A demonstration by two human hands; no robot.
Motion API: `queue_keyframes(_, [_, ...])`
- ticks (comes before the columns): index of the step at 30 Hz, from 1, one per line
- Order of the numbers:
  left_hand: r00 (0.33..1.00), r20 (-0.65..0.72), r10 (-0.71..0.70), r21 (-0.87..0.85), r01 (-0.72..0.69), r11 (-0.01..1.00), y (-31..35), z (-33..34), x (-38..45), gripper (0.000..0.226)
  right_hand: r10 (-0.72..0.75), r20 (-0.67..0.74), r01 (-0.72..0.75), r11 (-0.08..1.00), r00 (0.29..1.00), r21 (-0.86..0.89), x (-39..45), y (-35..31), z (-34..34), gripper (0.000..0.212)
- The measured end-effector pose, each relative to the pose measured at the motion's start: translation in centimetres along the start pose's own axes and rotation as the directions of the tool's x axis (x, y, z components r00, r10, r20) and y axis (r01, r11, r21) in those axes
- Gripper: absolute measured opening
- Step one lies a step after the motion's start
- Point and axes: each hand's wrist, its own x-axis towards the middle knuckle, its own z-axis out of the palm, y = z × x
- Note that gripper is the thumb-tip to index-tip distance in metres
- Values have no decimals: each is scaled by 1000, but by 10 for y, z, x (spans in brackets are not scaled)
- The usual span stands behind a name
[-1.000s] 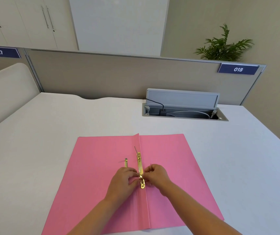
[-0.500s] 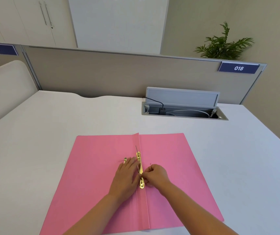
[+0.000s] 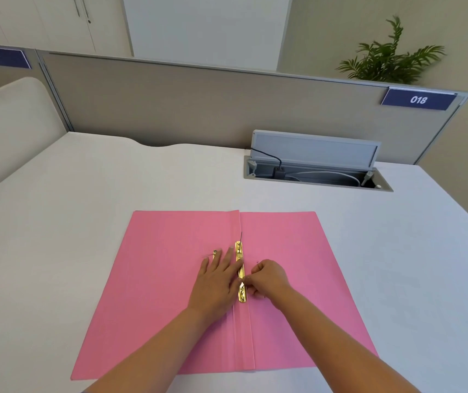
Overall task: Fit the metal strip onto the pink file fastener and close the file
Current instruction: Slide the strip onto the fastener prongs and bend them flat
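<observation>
The pink file (image 3: 298,251) lies open flat on the white desk. A gold metal strip (image 3: 239,255) runs along its centre fold, with a thin prong standing up at its far end. My left hand (image 3: 217,279) lies flat on the left leaf, fingers spread, its fingertips against the strip. My right hand (image 3: 268,277) is curled, its fingertips pinching the fastener prong near the strip's lower end. A small gold piece (image 3: 214,253) rests on the left leaf just beyond my left fingertips.
An open grey cable box (image 3: 316,168) with cords is sunk into the desk behind the file. A beige partition (image 3: 170,109) closes off the far edge, with a plant (image 3: 391,58) behind it. The desk's near edge runs just under the file.
My left hand has uncurled from pinching the strip and now lies flat with fingers spread beside it. My right hand stays at the strip's lower end.
</observation>
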Motion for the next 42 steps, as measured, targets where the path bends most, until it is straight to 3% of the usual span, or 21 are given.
queue_keyframes(6, [1000,21,-8,-27,9,1000,2,-2,0,45,10,71,-14,999,997,50,6,-2,-8,25])
queue_keyframes(10, [999,30,-10,-29,11,1000,3,-4,-1,47,-64,1,63,983,998,171,17,-10,-16,7])
queue_keyframes(15, [999,32,-11,-5,11,1000,3,-4,-1,46,-196,53,190,976,979,109,27,-25,-14,29])
queue_keyframes(30, [1000,5,5,29,-5,1000,0,0,1,48,-227,-90,198,946,970,-256,59,-35,0,11])
queue_keyframes(42, [1000,9,0,33,0,999,0,2,0,48,-148,-121,117,966,982,-228,63,-38,1,7])
